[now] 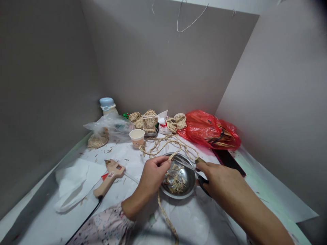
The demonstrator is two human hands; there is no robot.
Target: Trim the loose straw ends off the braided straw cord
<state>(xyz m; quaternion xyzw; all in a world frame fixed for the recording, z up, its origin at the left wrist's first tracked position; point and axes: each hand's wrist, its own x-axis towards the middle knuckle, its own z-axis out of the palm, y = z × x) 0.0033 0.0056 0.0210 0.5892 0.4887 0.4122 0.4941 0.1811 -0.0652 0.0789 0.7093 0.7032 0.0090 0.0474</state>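
A long braided straw cord [166, 217] loops across the table and runs down toward me. My left hand [155, 172] pinches it above the near-left rim of a metal bowl [190, 182]. Straw scraps [176, 180] lie in the bowl. In my right hand [212, 173] is a pair of scissors [185, 162], its blades pointing left over the bowl toward the cord by my left fingers. A dark handle shows beneath the right hand. Whether the blades touch the cord, I cannot tell.
A hot glue gun [112, 177] with a black lead lies at left beside white tissue [73, 182]. Behind stand a paper cup [137, 137], woven straw pieces [150, 120], a red plastic bag [204, 127] and a lidded bottle [107, 105]. A dark phone-like slab [228, 161] lies right. Grey walls surround the table.
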